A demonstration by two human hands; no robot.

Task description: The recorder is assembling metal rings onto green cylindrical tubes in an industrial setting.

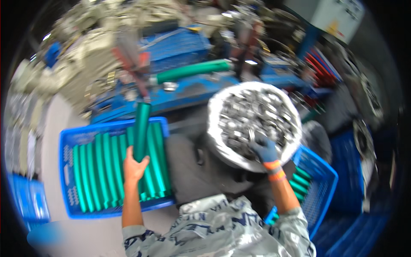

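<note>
My left hand [135,167] is closed around the lower end of a green tube [142,128], which stands nearly upright over a blue crate [115,214]. Side by side in that crate lie several more green tubes [102,171]. Gloved in dark blue with an orange cuff, my right hand [265,150] reaches into a round, white-lined bucket [215,128]. Small shiny metal pieces [257,111], some of them ring-like, fill the bucket. The fingers of my right hand touch the metal pieces but are blurred and partly hidden, so their grip does not show.
Across the blue workbench [188,100] lies another green tube [192,70] with metal ends, between red-and-dark upright fixtures. A second blue crate [317,197] with green tubes stands at the right. Pale stacked material [90,55] rises at the back left.
</note>
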